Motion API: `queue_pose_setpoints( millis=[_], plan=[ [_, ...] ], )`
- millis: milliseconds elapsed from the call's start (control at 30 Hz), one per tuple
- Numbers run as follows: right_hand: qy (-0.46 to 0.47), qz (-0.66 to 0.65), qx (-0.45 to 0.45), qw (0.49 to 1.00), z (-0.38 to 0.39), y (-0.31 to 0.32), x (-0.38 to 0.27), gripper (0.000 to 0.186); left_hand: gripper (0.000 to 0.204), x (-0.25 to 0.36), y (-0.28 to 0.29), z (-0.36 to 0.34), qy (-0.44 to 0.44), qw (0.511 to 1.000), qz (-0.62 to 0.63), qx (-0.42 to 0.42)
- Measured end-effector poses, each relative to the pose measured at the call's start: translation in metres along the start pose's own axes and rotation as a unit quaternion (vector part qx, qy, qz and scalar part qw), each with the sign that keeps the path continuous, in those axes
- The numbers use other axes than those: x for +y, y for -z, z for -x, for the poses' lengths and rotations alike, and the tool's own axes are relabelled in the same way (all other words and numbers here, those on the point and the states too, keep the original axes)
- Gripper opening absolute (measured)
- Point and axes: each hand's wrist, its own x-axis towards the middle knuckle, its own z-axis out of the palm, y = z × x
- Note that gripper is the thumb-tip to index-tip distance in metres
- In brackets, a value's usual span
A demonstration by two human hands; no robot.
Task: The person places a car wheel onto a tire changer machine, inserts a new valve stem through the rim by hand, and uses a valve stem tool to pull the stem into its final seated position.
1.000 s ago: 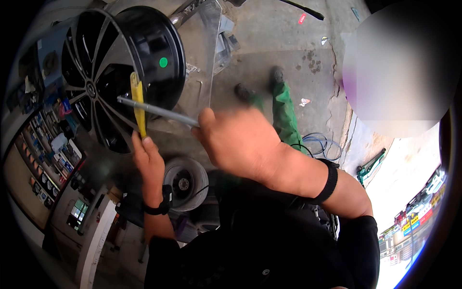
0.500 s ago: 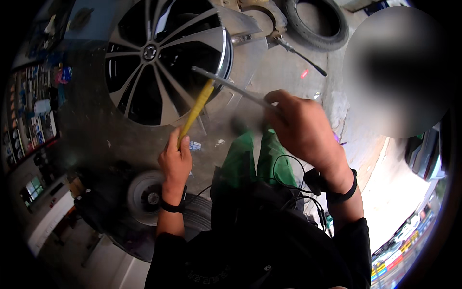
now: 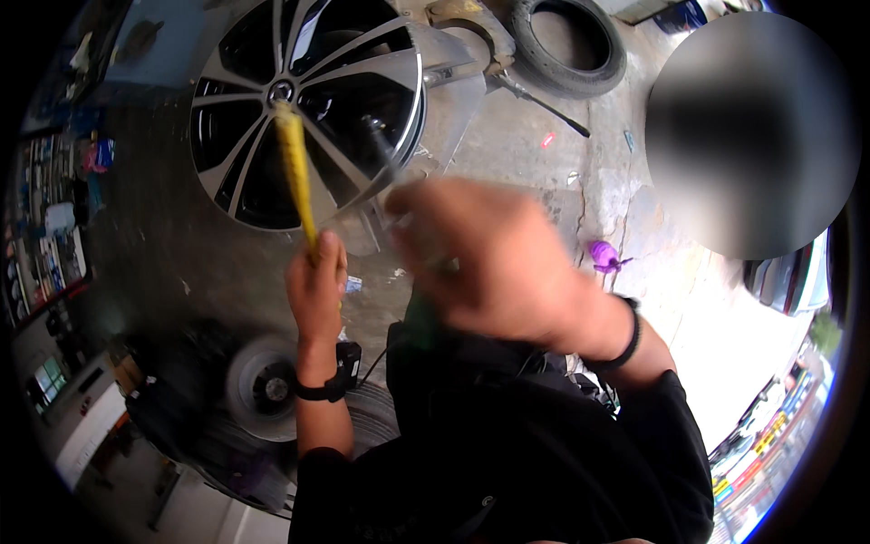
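Observation:
My left hand (image 3: 315,286) is closed around the lower end of a long yellow rod-like tool (image 3: 295,172). The tool points up and away from me, its far end overlapping the wheel's hub in view. A grey metal bar (image 3: 379,140) extends from my right hand (image 3: 503,258), which is curled and smeared by motion. The bar lies in front of the right part of the wheel (image 3: 313,150), a black and silver multi-spoke alloy rim. Whether either tool touches the rim, I cannot tell.
A loose tyre (image 3: 603,68) lies on the floor at the far right, near a black-gripped lever (image 3: 557,113). A purple object (image 3: 604,256) sits right of my right hand. Another wheel (image 3: 258,385) stands at lower left, and stocked shelves (image 3: 56,218) line the far left.
The yellow tool has swung left over the hub. My right hand has moved left with the metal bar, uncovering the purple object on the floor. The whole view has shifted slightly.

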Motion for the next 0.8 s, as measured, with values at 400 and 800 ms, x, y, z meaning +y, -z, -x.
queue_pose_setpoints(
  millis=[400,800],
  plan=[
    [0.107,-0.039,0.042,0.993,0.025,-0.107,0.012,0.025,0.059,0.063,-0.032,-0.090,0.108,0.984,-0.060,-0.127],
    [-0.009,-0.288,0.155,0.945,0.033,-0.125,0.109,0.015,0.056,0.047,-0.069,-0.122,0.129,0.974,-0.139,-0.121]
  ],
)
